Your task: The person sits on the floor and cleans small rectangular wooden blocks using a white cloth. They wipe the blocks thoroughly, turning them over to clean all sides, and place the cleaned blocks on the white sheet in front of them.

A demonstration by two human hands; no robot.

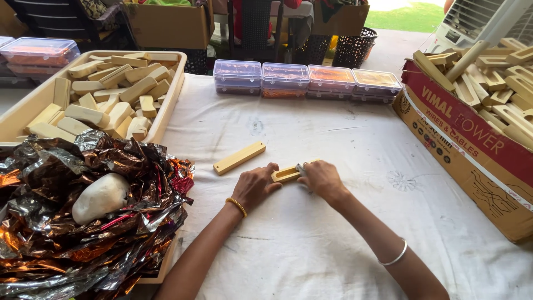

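Here both hands pinch one wooden block [286,174] lying at centre on the white cloth [311,244]: left hand [254,186] grips its near end, right hand [322,179] clamps its far end, so pressing it flat should keep it steady. At 3 o'clock stands a red-and-brown carton [472,150] with white lettering; at 9, crumpled foil [83,222]; at 12, four clear lidded boxes [306,80]; just left, a spare block [239,158].

Head view, steeply down; table [311,233] near
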